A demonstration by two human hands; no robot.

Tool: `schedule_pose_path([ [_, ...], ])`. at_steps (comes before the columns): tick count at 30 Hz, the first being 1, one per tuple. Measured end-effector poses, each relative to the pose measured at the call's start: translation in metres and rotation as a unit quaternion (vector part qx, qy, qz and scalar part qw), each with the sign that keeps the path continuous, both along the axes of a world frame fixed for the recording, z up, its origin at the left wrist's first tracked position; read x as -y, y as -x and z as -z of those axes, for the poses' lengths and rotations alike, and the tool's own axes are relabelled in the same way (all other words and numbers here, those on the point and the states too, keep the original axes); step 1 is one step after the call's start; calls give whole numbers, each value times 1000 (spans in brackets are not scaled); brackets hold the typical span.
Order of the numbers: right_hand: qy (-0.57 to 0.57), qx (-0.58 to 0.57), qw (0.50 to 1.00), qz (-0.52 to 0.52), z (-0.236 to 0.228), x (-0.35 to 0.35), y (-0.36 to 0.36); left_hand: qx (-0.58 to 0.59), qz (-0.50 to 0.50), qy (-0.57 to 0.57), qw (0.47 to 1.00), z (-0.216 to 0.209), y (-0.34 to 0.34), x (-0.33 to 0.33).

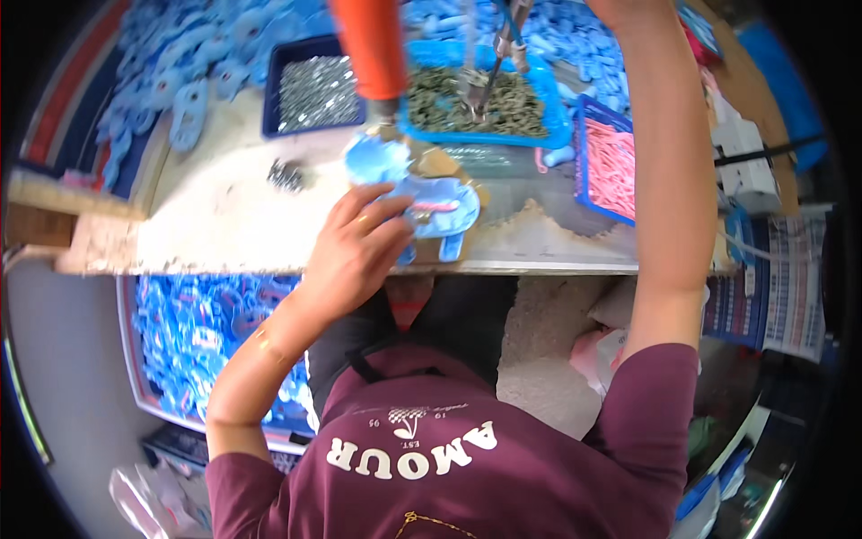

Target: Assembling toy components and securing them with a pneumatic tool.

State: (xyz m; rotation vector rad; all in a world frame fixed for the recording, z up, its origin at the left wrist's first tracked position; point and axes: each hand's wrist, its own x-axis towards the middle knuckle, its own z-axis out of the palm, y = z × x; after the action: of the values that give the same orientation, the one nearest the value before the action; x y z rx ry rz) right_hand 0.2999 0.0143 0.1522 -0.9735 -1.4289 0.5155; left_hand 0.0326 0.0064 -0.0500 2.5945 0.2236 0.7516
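at twelve o'clock a blue plastic piece (456, 193) is touched by the left hand (355, 247), fingers half curled, grip not discernible. at one o'clock the right hand (621, 11) is cut off, its hold unseen

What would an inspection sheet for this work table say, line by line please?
Surface: pale worktable, with a ragged brown patch near its front edge.
Job's things: blue plastic part with a pink strip; orange tool nearby, contact unclear; navy tray of shiny metal pieces.
Clutter: small metal heap; piled blue pieces.
Hands: left hand touches the blue plastic part; right hand mostly beyond the top edge.
Cables: dark cord-like line at right.
Surroundings: bin of blue pieces below left.
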Motion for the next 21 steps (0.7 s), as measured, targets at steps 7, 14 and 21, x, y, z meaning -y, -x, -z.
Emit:
schedule_pose_path([
  [7,222,157,917,291,97,43,-195,-258,42,163,951,-123,114,-32],
  [14,476,471,692,270,227,23,-264,-408,-237,8,882,-133,152,-14],
  [21,442,303,809,240,225,46,-313,-323,-47,80,942,-102,63,-21],
])
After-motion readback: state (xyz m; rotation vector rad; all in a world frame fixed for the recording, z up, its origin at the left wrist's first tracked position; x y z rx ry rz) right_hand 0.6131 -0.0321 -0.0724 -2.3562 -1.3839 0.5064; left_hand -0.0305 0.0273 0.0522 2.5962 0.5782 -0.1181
